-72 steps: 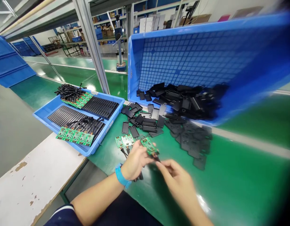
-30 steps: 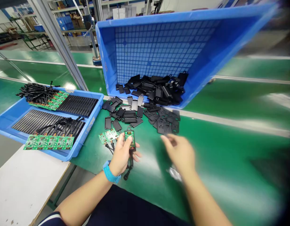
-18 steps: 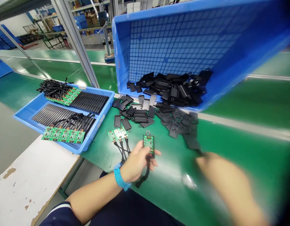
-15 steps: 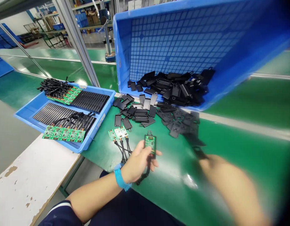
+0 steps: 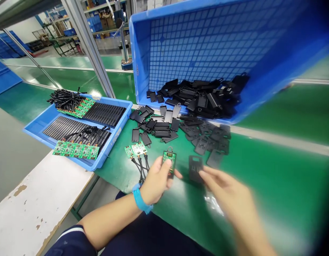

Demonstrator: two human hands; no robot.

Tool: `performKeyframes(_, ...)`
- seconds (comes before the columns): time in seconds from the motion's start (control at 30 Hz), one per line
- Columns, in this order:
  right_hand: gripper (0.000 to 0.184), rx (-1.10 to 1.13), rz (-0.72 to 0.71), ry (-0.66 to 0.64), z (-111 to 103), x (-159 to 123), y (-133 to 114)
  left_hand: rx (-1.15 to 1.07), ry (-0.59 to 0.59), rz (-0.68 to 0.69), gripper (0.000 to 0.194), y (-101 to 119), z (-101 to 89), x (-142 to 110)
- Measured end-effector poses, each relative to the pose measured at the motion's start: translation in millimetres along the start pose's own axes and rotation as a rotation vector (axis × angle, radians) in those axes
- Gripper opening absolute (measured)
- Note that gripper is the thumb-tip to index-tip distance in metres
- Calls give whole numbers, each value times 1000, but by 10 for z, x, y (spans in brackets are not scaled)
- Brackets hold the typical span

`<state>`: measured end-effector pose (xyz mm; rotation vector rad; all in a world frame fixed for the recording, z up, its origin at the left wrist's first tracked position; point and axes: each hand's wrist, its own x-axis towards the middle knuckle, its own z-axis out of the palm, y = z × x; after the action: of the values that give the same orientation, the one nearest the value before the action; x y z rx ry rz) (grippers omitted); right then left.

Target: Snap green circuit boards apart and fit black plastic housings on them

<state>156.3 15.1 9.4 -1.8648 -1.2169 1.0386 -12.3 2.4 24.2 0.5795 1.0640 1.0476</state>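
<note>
Since the earlier frame the right hand (image 5: 227, 188) has swung inward with a black cover (image 5: 195, 173), now near the left hand (image 5: 157, 180).
The left hand grasps a black case (image 5: 175, 160) holding a green board (image 5: 172, 159), thumb on the board; the right pinches the cover's edge, above the green table (image 5: 263, 170). Beyond lie wired boards (image 5: 139, 149), loose cases (image 5: 162, 134) and flat covers (image 5: 222, 145); farther, a blue tray (image 5: 115, 138) at left and a tilted blue crate (image 5: 207, 46) of black parts.
</note>
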Motion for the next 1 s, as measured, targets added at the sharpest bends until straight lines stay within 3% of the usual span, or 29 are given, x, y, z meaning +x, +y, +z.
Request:
performKeyframes(0.13,35,-237,-307,159,150,40,63,-196,-24,20,37,0,20,16)
performKeyframes(0.2,32,-147,-370,58,259,-76,20,-222,-49,62,45,-28,19,26)
performKeyframes(0.33,34,253,-133,-443,452,-344,-137,-87,-143,24,40,-116,-50,31)
performKeyframes(0.47,36,588,168,-649,444,-486,-200,-2,-251,78,41,-117,-160,34)
performKeyframes(0.53,36,691,220,-689,340,-548,-198,-56,-259,92,44,-79,-219,60)
performKeyframes(0.6,37,737,159,-639,202,-602,-197,-94,-189,132,43,-35,-283,93)
performKeyframes(0.7,37,648,-2,-393,57,-619,-206,-148,-118,161,39,13,-343,98)
performKeyframes(0.77,34,473,-81,-302,71,-589,-205,-230,-190,111,40,31,-322,53)
performKeyframes(0.87,33,261,-129,-331,211,-536,-170,-361,-327,28,36,50,-229,-41)
performKeyframes(1.0,29,104,-226,-333,312,-475,-91,-382,-403,1,28,67,-169,-92)
